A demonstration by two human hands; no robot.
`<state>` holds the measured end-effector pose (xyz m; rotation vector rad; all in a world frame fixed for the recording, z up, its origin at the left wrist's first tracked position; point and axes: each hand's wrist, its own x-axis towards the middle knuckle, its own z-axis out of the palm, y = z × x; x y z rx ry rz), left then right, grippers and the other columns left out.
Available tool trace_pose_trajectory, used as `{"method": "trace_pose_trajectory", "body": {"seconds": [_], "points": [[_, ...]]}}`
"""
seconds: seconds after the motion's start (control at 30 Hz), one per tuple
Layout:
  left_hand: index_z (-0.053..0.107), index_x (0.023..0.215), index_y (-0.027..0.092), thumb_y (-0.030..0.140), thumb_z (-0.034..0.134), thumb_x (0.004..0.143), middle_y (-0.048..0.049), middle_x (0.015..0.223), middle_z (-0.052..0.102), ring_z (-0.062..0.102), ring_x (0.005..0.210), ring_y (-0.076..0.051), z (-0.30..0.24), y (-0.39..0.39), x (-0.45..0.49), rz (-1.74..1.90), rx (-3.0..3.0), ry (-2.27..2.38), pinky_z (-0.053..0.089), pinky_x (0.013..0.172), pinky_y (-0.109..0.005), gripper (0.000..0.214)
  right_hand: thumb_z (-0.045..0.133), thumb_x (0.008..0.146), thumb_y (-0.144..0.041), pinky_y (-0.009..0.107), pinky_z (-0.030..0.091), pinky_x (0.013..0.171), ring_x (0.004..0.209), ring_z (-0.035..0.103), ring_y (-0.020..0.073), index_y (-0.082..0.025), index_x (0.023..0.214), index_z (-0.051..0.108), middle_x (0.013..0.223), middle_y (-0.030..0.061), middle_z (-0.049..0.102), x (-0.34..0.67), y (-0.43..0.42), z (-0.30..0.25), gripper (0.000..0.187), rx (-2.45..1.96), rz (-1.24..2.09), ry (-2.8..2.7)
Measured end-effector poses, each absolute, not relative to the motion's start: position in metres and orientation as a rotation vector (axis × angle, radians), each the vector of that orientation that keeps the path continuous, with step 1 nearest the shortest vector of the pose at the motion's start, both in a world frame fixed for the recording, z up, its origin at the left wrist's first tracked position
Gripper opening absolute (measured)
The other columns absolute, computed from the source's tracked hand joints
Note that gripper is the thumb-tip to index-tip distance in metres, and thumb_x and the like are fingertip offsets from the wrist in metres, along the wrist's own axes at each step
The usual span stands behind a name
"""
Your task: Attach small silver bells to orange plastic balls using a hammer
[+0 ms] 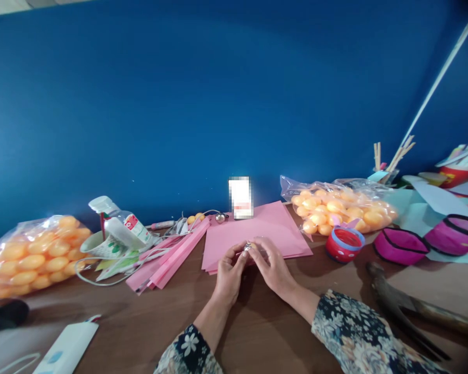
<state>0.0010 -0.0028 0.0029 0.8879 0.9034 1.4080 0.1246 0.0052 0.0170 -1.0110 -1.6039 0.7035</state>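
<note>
My left hand (pixel 230 272) and my right hand (pixel 272 267) meet over the near edge of the pink paper sheets (pixel 253 223). The fingertips of both are closed on a small shiny silver piece (pixel 248 245); its exact kind is too small to make out. Beyond the hands, a round silvery object (pixel 220 217) lies at the back left of the sheets. A white upright card or box (pixel 242 200), partly blurred, stands at the back of the paper.
Bags of orange balls lie left (pixel 35 259) and right (pixel 335 208). Pink paper strips (pixel 175 259) and a tilted bottle (pixel 128 226) are at left. At right are a red cup (pixel 345 243), magenta bands (pixel 401 245) and a claw hammer (pixel 409 301). A blue wall (pixel 234 104) rises behind.
</note>
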Motion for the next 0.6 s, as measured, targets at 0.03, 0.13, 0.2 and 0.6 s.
{"method": "trace_pose_trajectory", "body": {"seconds": [0.03,0.13,0.2,0.6], "points": [[0.061,0.104,0.015,0.032,0.068,0.070,-0.0111,0.103,0.068,0.064,0.094,-0.023,0.0038,-0.0030,0.0016,1.408,0.883,0.891,0.047,0.089,-0.040,0.039,0.047,0.088,-0.030,0.033,0.050,0.080,0.092,0.058,0.0194,-0.020,0.099,0.057,0.096,0.0076,0.062,0.1241,0.0053,0.0163,0.019,-1.007,0.715,-1.595],[0.059,0.110,0.016,0.033,0.067,0.072,-0.0116,0.109,0.065,0.062,0.100,-0.024,0.0055,-0.0028,0.0028,1.433,0.848,0.866,0.044,0.093,-0.041,0.043,0.047,0.088,-0.031,0.033,0.051,0.081,0.096,0.058,0.0198,-0.020,0.107,0.055,0.104,0.0085,0.061,0.1224,0.0050,0.0143,0.024,-0.999,0.755,-1.570],[0.056,0.114,0.017,0.032,0.066,0.073,-0.0114,0.113,0.064,0.060,0.104,-0.024,0.0055,-0.0023,0.0029,1.459,0.819,0.863,0.042,0.095,-0.040,0.045,0.047,0.088,-0.032,0.033,0.053,0.079,0.097,0.059,0.0198,-0.020,0.113,0.052,0.110,0.0090,0.059,0.1217,0.0045,0.0132,0.028,-1.002,0.793,-1.546],[0.056,0.105,0.017,0.031,0.067,0.071,-0.0087,0.105,0.064,0.063,0.094,-0.020,0.0086,-0.0037,0.0026,1.442,0.806,0.874,0.048,0.085,-0.036,0.038,0.045,0.089,-0.032,0.032,0.053,0.077,0.092,0.060,0.0191,-0.020,0.108,0.054,0.104,0.0079,0.061,0.1229,0.0031,0.0162,0.024,-1.032,0.765,-1.608]]}}
